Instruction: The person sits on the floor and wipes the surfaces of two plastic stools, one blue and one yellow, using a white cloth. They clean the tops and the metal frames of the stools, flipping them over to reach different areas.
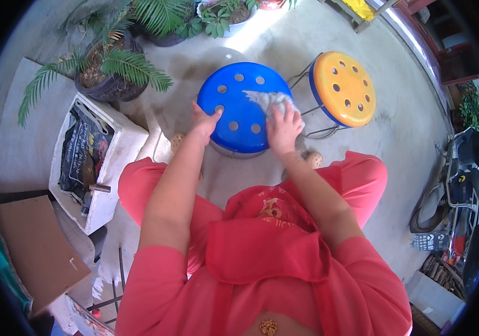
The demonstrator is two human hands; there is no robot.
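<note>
Between my feet stands a round blue plastic stool [243,110] with a ring of holes through its seat. My left hand [205,122] grips the stool's left rim, thumb on top near a hole and the other fingers out over the edge. A crumpled light-grey cloth [271,98] lies on the right part of the seat, under my right hand [284,130]. The right fingers are curled over the cloth and press it against the seat near the rim. Some of the seat's holes are covered by the cloth and hand.
A stool with a yellow seat [344,89] and thin metal legs lies tipped at the right. Potted cycads [111,75] stand at the upper left, above a white foam box [126,147] holding dark bags. A cardboard piece [40,252] is lower left; a parked scooter [466,193] is far right.
</note>
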